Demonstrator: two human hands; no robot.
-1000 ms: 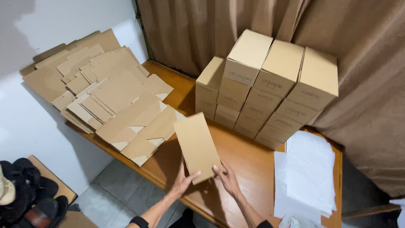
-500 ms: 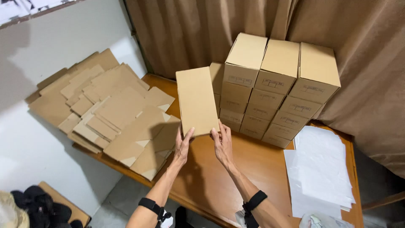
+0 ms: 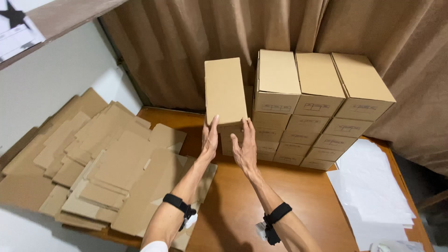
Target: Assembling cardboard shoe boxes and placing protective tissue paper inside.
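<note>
Two hands are holding one closed cardboard box [image 3: 225,90] up against the left end of a stack of boxes [image 3: 308,112]. The left hand [image 3: 209,138] is pressing flat against the box's lower left edge with fingers stretched upward, and the right hand [image 3: 245,146] is supporting it from beneath at the lower right, fingers spread and only partly curled. Neither hand is wrapping around the box; both are lying open against it. The box is standing upright, on top of a shorter column beside the taller stack, well above the wooden worktop [image 3: 242,200]. The stack is sitting at the back of the worktop, in front of a brown curtain [image 3: 186,51]. Flattened cardboard blanks [image 3: 102,163] are lying in an overlapping heap on the left side, some leaning toward the white wall [image 3: 46,79]. White paper sheets [image 3: 373,186] are lying at the right edge. Black wrist straps [image 3: 177,203] are showing on both forearms.
</note>
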